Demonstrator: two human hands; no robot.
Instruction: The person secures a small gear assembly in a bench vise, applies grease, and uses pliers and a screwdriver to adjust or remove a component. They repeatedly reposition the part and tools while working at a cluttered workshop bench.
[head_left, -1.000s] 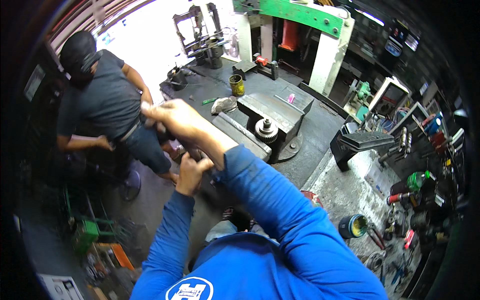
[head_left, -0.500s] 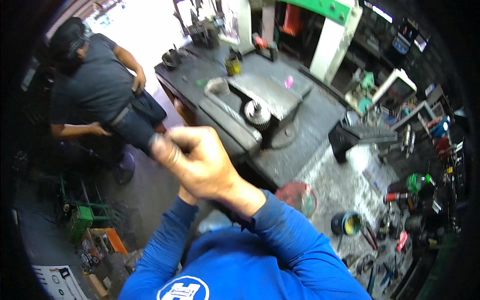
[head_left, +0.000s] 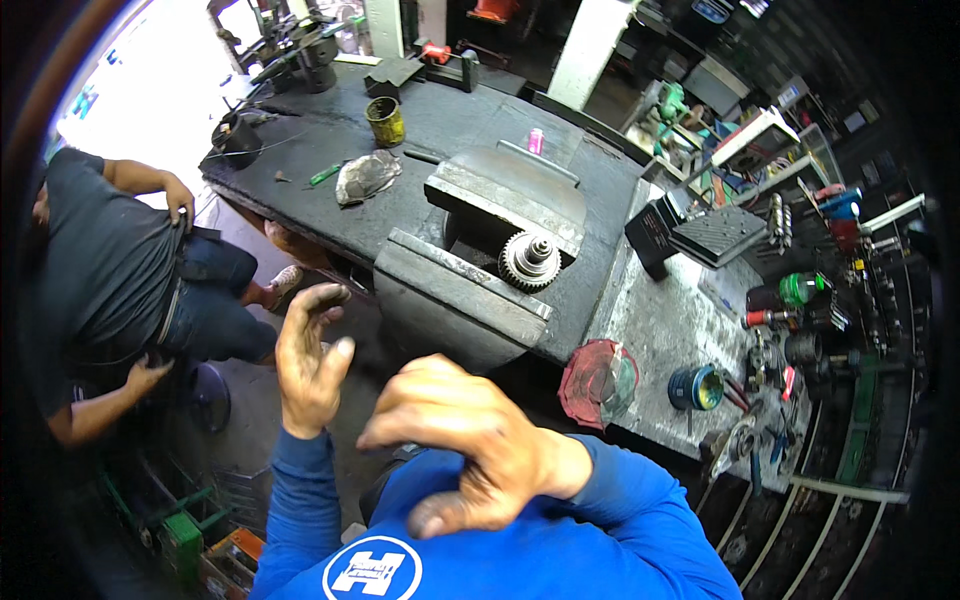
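Observation:
My left hand (head_left: 312, 365) is raised in front of the bench, fingers curved and apart, holding nothing. Closer to my chest, my right hand (head_left: 470, 440) has its thumb and fingers spread, also with nothing in it. Grime darkens the fingertips of both. Beyond them stands a large bench vise (head_left: 460, 285). At the right end of its jaws sits a metal gear with a stepped shaft (head_left: 529, 262), shaft end upward; whether the jaws grip it I cannot tell. Neither hand touches the gear or the vise.
On the dark workbench (head_left: 330, 125) are a yellow can (head_left: 384, 121), a crumpled rag (head_left: 368, 177) and a pink bottle (head_left: 536, 141). To the right lie a red cloth (head_left: 597, 383), a blue tub (head_left: 694, 388) and several tools. Another person (head_left: 125, 260) stands at left.
My hands were clasped together and have parted, the right one coming back toward my chest. The view has shifted, showing more of the bench and vise.

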